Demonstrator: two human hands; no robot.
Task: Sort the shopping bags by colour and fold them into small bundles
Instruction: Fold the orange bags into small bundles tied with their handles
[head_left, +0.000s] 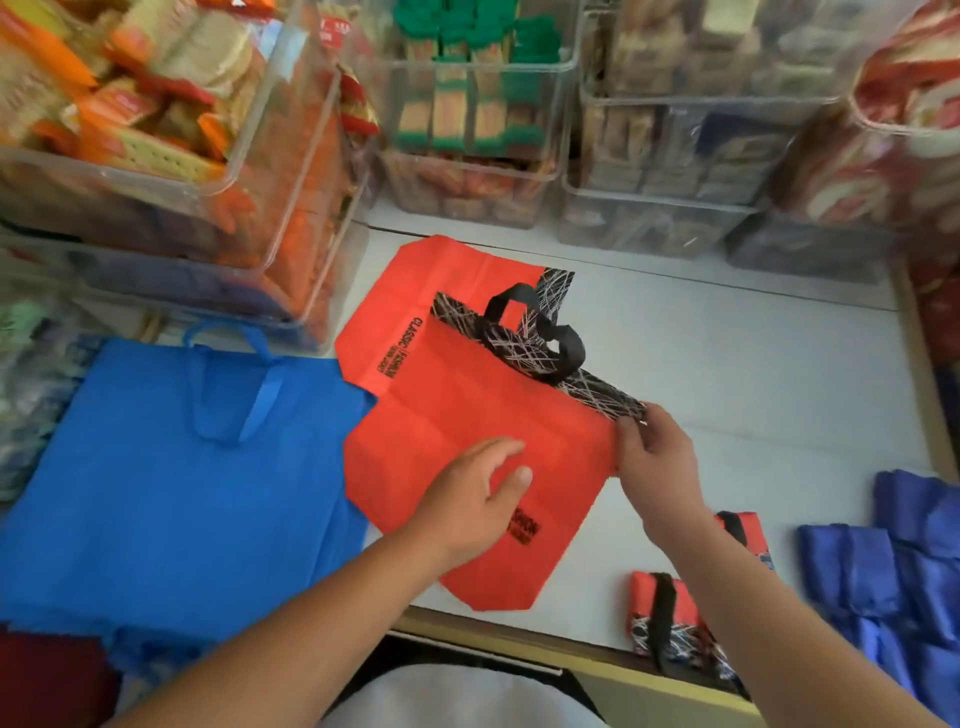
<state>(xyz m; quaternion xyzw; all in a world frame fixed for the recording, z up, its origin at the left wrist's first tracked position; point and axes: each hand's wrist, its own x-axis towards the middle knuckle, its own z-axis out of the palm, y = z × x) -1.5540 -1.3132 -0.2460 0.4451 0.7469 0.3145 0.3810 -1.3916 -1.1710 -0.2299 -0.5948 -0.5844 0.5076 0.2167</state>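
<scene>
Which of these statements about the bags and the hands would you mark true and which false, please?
1. The right hand pinches the patterned top edge of the upper red bag. True.
2. The left hand grips the flat blue bag. False: it is open over the upper red bag.
3. Folded red bundles lie near the front edge of the white counter. True.
4. The folded blue bundles lie left of the upper red bag. False: they lie at the far right.
5. The clear bins at the back are empty. False: they hold packaged goods.
</scene>
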